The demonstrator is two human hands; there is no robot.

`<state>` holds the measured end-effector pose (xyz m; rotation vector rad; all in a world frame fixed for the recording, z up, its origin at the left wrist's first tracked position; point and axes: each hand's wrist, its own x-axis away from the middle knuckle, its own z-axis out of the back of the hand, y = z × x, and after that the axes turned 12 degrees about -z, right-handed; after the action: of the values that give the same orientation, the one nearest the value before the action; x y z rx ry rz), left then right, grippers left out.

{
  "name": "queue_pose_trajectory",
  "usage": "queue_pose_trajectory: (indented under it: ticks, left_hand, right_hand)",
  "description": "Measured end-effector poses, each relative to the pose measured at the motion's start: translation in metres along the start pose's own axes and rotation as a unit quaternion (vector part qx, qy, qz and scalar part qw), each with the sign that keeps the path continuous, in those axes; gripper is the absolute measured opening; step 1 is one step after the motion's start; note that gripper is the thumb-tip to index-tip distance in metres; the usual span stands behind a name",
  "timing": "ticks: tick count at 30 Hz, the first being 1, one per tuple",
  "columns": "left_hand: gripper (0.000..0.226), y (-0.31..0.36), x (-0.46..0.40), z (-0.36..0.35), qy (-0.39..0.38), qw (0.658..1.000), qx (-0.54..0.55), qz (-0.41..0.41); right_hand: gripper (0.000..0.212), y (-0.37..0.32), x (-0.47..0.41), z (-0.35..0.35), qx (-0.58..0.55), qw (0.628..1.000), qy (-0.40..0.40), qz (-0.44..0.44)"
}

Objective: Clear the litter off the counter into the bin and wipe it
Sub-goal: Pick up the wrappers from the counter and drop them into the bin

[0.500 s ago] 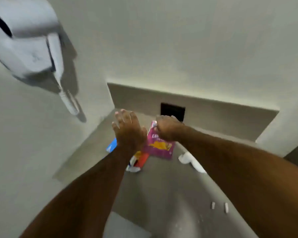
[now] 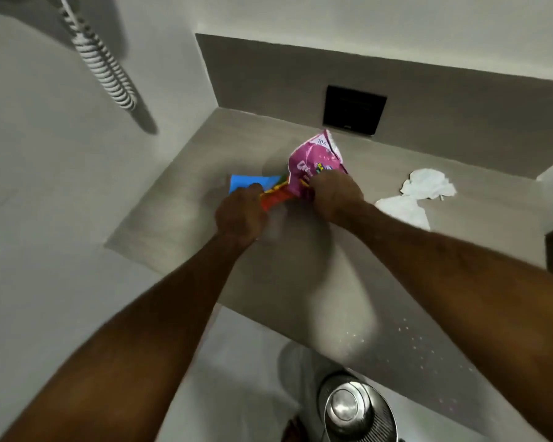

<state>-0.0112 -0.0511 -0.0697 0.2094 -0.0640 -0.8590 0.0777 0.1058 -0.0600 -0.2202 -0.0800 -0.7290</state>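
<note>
On the grey counter [image 2: 179,224], my right hand [image 2: 336,194] is closed on a pink snack packet [image 2: 313,156], whose top stands up crumpled above my fist. Beside it, my left hand [image 2: 240,215] is closed on a blue, red and green wrapper [image 2: 256,185] that sticks out past my fingers to the left. The two wrappers touch between my hands. A crumpled white tissue [image 2: 426,186] lies on the counter to the right, with a flatter white piece [image 2: 403,208] just below it.
A black wall plate [image 2: 353,110] sits in the backsplash behind the packet. A coiled white cord [image 2: 104,65] hangs down the left wall. A round shiny metal lid [image 2: 355,409] is below the counter's front edge. Small specks dot the counter at right.
Both hands went from resting over the wrappers to gripping them. The pink packet is lifted and crumpled. The view has tilted down, bringing the metal lid into sight.
</note>
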Motion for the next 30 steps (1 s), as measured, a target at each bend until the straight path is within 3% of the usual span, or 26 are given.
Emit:
queue_pose_trajectory:
  ticks: [2,4,7,10,12,13,15,17,19,20,22,23,27,28,30]
  left_hand:
    - [0.037,-0.001,0.041,0.011,0.083,0.996,0.028,-0.001]
    - [0.035,-0.003,0.11,0.02,0.174,0.982,0.074,-0.023]
    - [0.027,-0.001,0.236,0.013,0.231,0.964,0.131,-0.005]
    - [0.033,0.015,0.347,-0.048,0.147,0.972,0.168,0.076]
    - [0.026,0.028,0.384,-0.105,0.044,0.963,0.227,0.142]
    - [0.018,0.033,0.394,-0.136,-0.025,0.947,0.261,0.185]
    - [0.007,0.044,0.402,-0.2,-0.143,0.91,0.294,0.256]
    - [0.013,0.055,0.393,-0.258,-0.192,0.897,0.305,0.256]
    - [0.012,0.076,0.373,-0.319,-0.223,0.911,0.294,0.182]
    - [0.023,0.086,0.363,-0.35,-0.256,0.913,0.279,0.152]
    - [0.075,0.104,0.337,-0.401,-0.327,0.869,0.291,0.233]
    - [0.089,0.105,0.332,-0.432,-0.348,0.847,0.286,0.283]
    - [0.062,0.105,0.326,-0.506,-0.404,0.804,0.312,0.304]
    - [0.054,0.11,0.323,-0.514,-0.398,0.787,0.351,0.314]
    - [0.05,0.116,0.315,-0.517,-0.378,0.789,0.36,0.324]
  right_hand:
    - [0.024,-0.001,0.046,0.003,-0.151,0.988,0.038,0.012]
    - [0.019,-0.002,0.122,0.0,-0.304,0.945,0.095,0.073]
    - [0.027,0.005,0.256,-0.029,-0.377,0.916,0.049,0.13]
    - [0.063,0.026,0.357,-0.09,-0.327,0.941,-0.038,0.078]
    - [0.071,0.05,0.388,-0.141,-0.291,0.951,-0.099,-0.03]
    - [0.07,0.064,0.395,-0.169,-0.296,0.94,-0.145,-0.085]
    - [0.05,0.095,0.401,-0.225,-0.359,0.876,-0.261,-0.189]
    - [0.038,0.131,0.397,-0.285,-0.344,0.83,-0.339,-0.279]
    - [0.039,0.168,0.387,-0.35,-0.281,0.838,-0.325,-0.335]
    - [0.039,0.183,0.381,-0.377,-0.255,0.839,-0.323,-0.356]
    - [0.045,0.205,0.364,-0.421,-0.225,0.834,-0.344,-0.368]
    - [0.048,0.214,0.357,-0.441,-0.223,0.829,-0.348,-0.376]
    - [0.018,0.226,0.327,-0.499,-0.25,0.824,-0.346,-0.373]
    - [0.019,0.224,0.321,-0.509,-0.248,0.824,-0.351,-0.368]
    - [0.031,0.217,0.312,-0.517,-0.232,0.832,-0.358,-0.353]
